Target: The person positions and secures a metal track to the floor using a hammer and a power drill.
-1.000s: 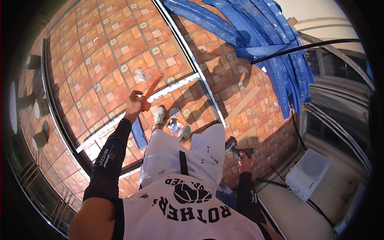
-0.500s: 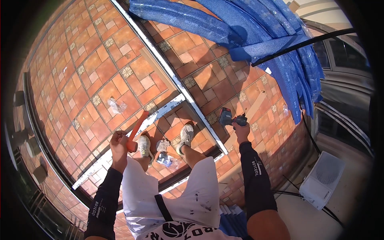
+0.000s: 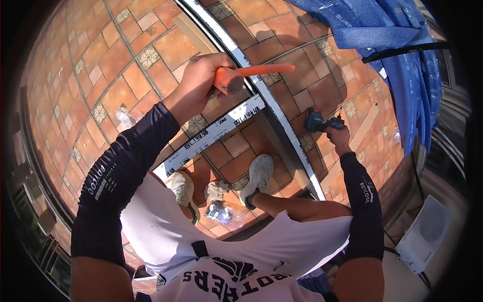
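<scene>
My left hand (image 3: 201, 80) is raised near the camera and grips an orange mallet (image 3: 246, 74), its handle pointing right. My right hand (image 3: 338, 136) reaches down to the tiled floor and holds a dark cordless drill (image 3: 318, 121). Below me a metal frame lies on the terracotta tiles: a long grey bar (image 3: 282, 121) and a cross bar wrapped in white printed film (image 3: 211, 136). My two shoes (image 3: 259, 176) stand between the bars.
Blue foam wrapping (image 3: 382, 35) is piled at the top right with a black bar across it. A crumpled rag (image 3: 217, 190) and a small packet (image 3: 219, 211) lie between my feet. A white box (image 3: 422, 231) stands at the right; railings run along the left.
My left hand has come up toward the camera with the mallet. The right hand with the drill has lowered closer to the floor, and my view has dropped nearer the frame.
</scene>
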### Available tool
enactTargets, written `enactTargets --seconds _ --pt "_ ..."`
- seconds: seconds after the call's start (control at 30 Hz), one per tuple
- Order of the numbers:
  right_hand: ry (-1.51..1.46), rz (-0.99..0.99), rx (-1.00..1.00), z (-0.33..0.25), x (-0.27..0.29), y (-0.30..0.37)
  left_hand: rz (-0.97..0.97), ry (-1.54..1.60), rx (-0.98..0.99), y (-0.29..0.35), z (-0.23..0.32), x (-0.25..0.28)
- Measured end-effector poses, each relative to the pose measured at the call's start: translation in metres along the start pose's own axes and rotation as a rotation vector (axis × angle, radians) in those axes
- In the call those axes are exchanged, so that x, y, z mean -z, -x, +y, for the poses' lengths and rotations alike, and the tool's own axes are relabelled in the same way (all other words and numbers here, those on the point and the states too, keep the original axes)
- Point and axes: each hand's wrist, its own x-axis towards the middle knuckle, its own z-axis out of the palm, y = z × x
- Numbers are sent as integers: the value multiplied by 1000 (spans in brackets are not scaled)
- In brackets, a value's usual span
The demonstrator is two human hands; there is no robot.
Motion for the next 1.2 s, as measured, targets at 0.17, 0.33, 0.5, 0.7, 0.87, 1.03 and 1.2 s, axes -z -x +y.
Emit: enactTargets --seconds 0.17,0.33,0.5,0.7,0.87,1.03,1.2 --pt "172 141 143 -9 4 -3 -197 -209 -29 -73 -11 -35" --pt "602 440 976 -131 -15 78 -296 -219 -19 -85 -44 -74" --pt "233 -135 1093 -160 -42 76 -542 -99 31 -102 -44 -94" --pt "277 -36 686 -162 -95 31 -57 -536 -442 -105 -106 -7" --pt "686 86 629 -119 -124 -78 -145 -1271 -443 -45 -186 59" --pt "743 -83 570 -117 -165 -108 -176 -1343 -371 -27 -225 85" --pt "669 -262 733 -107 -182 -78 -80 -1323 -308 -31 -231 80"
